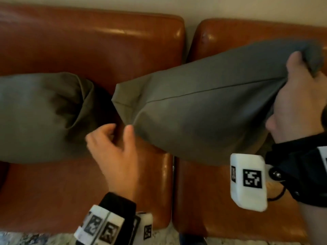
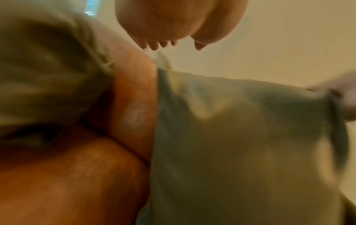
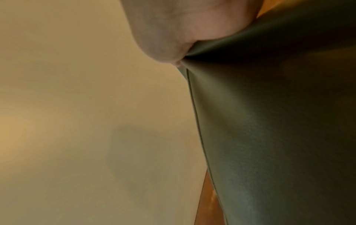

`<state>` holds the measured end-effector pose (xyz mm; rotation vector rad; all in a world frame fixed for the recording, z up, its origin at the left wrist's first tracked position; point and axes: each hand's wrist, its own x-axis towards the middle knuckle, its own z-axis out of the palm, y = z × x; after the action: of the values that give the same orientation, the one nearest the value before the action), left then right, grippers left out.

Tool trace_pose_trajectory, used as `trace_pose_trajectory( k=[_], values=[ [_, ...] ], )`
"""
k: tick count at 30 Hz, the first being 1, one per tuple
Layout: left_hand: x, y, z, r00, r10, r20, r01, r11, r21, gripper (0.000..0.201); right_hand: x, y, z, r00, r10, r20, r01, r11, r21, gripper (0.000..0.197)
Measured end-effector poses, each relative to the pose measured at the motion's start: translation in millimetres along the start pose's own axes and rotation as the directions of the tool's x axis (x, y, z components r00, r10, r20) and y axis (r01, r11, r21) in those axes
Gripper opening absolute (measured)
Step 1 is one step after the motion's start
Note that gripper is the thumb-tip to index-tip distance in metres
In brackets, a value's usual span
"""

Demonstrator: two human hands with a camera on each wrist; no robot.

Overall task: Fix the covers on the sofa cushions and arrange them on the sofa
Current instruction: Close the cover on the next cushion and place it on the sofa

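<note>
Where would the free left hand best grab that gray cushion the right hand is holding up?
Probably the loose lower-left corner of the gray cushion, coming in from the left. The right hand grips the bunched cover at the far right end, so the cushion hangs slanting across the sofa. That corner points at the left hand, whose thumb is right beside it, and the fabric there looks slack enough to pinch.
</note>
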<state>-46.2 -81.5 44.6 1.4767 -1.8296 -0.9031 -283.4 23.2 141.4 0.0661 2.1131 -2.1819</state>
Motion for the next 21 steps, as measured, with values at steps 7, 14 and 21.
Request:
trace_pose_trajectory(
  k=[7,14,21],
  values=[
    [38.9,2.7,21.1,0.888,-0.283,0.362,0.397,0.869,-0.295,0.039,-11.9,5.2,-9.5,0.993,0.101,-0.062,-0.101,0.995,0.012,0.006],
    [43.4,22.7,27.3,0.900,-0.235,0.368,0.390,0.811,-0.436,0.032,-0.8,20.5,-46.3,1.000,0.020,0.007,-0.018,0.979,-0.202,0.023],
    [28.7,117.5,-0.3,0.942,0.027,0.334,0.159,0.841,-0.517,0.056,-32.6,-3.8,-50.4,0.849,-0.133,0.512,0.488,0.571,-0.660,0.066]
  ],
)
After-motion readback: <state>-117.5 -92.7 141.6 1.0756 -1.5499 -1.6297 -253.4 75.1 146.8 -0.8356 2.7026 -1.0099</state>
